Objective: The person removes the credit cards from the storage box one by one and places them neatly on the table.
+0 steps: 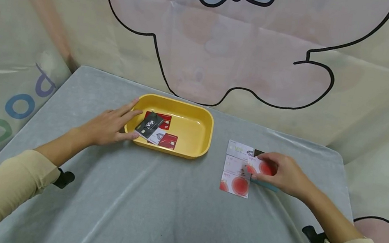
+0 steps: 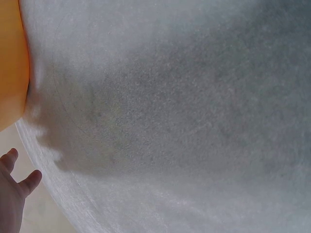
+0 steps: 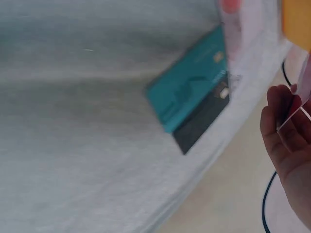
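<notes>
**Cards going from the table into the yellow tray**

The person's left hand (image 1: 109, 126) is resting at the near-left rim of the shallow yellow plastic tray (image 1: 199, 116), fingers fairly straight, with its fingertips touching a black card printed "VIP" (image 1: 149, 126) that is tilting over the tray's edge; whether it is pinching that card cannot be told. Two red cards (image 1: 167, 139) and a pale one are already lying inside the tray.

The right hand (image 1: 284, 175) is curling its fingers around a white card with a red circle (image 1: 262, 167), lifting it at the stack beside the tray. Left on the grey cloth-covered table (image 1: 151, 215) are several white cards (image 1: 236, 173), one reading "VIP" faintly, a teal card (image 3: 187, 94) and a dark card under it.

Judging from this layout, roughly half the cards are in, and about half a dozen are waiting.
</notes>
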### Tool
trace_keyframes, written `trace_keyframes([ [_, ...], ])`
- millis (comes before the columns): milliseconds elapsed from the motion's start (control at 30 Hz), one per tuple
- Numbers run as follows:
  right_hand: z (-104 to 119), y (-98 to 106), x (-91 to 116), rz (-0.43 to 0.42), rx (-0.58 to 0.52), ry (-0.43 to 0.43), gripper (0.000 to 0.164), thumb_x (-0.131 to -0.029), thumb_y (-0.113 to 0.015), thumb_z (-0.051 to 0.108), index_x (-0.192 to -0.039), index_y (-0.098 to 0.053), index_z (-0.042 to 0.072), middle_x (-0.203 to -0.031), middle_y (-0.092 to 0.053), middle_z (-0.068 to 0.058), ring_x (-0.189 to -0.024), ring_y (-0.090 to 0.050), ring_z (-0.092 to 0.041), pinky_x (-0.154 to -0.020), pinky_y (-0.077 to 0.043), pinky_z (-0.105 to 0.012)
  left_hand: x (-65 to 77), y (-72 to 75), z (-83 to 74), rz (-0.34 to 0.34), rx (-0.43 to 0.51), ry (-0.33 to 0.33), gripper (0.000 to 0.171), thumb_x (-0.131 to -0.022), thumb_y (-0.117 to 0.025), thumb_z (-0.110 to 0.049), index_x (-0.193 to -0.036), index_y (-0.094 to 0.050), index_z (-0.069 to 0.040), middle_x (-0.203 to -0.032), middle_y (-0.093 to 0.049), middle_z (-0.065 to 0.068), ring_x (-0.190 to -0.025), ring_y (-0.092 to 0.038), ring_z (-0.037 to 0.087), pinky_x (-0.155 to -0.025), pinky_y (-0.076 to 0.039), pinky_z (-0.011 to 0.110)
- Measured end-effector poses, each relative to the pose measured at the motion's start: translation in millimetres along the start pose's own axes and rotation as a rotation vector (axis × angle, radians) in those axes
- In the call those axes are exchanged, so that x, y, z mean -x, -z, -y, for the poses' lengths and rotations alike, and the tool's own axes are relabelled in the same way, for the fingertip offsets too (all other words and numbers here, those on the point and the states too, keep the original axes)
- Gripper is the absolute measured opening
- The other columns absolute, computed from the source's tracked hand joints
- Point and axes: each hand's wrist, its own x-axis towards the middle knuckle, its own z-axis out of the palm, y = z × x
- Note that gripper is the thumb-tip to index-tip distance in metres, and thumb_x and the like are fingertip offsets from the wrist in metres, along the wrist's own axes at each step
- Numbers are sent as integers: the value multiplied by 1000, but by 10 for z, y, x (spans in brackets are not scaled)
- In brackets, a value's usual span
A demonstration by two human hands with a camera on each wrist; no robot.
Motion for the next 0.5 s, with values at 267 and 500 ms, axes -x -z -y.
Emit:
trace_keyframes([
  [267, -214, -204, 193, -56, 122, 57, 62, -71, -91, 33, -120, -68, 2, -110, -69, -9, -91, -58, -20, -73, -54, -32, -6, 3, 1, -2, -7, -3, 86, -92, -51, -68, -157, -29, -16, -168, 4, 5, -147, -26, 39, -108, -27, 69],
  [500, -327, -355, 331, -76, 192, 108, 66, -68, -93, 32, -121, -67, 1, -110, -69, -9, -93, -61, -20, -77, -58, -41, -1, 5, -6, 1, -4, -3, 85, -92, -51, -66, -157, -29, -16, -168, 4, 6, -147, -26, 40, -108, -27, 69],
])
